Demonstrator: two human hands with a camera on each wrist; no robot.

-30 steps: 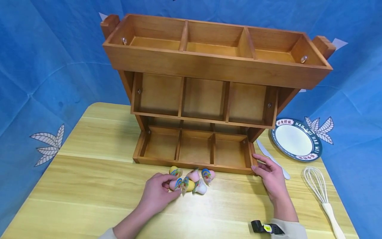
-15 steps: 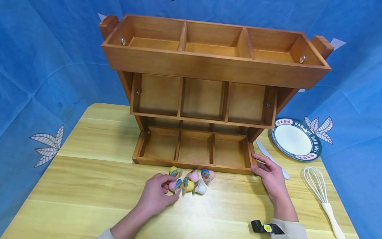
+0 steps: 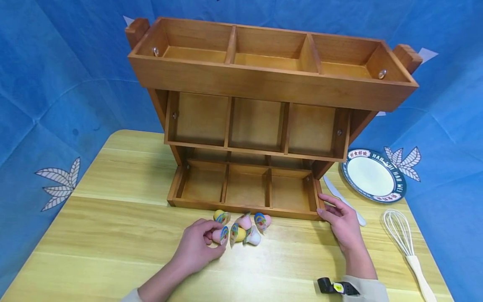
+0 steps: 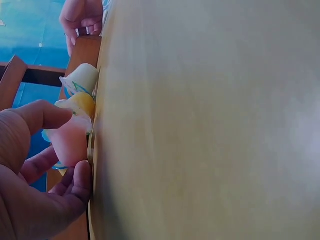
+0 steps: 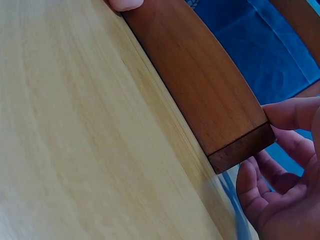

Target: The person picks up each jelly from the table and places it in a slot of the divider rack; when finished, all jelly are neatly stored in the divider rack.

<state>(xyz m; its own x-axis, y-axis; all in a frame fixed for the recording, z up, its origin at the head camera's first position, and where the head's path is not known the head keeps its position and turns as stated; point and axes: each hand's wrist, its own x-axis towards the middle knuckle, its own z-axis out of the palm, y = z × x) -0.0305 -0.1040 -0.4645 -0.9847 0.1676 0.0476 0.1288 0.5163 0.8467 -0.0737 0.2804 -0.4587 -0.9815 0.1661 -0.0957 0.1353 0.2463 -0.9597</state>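
Observation:
In the head view, my left hand (image 3: 200, 245) holds a pink jelly cup (image 3: 217, 235) between thumb and fingers, its printed lid facing right. The same pink jelly cup (image 4: 70, 142) shows close up in the left wrist view. Several more jelly cups in yellow, pink and white lie beside it, including a yellow jelly cup (image 3: 240, 234) and a white jelly cup (image 3: 254, 238). They are just in front of a three-tier wooden rack (image 3: 245, 209). My right hand (image 3: 343, 222) grips the rack's front right corner, fingers bent against its end (image 5: 242, 147).
A rimmed plate (image 3: 371, 176) and a table knife (image 3: 341, 197) lie right of the rack. Nearer the right edge is a whisk (image 3: 407, 245). Blue cloth (image 3: 75, 84) hangs behind the wooden table (image 3: 113, 235). The rack's upper tiers overhang its bottom tray.
My left hand has drawn slightly left with the pink jelly cup, opening a small gap to the yellow one. The right hand stays at the rack's corner.

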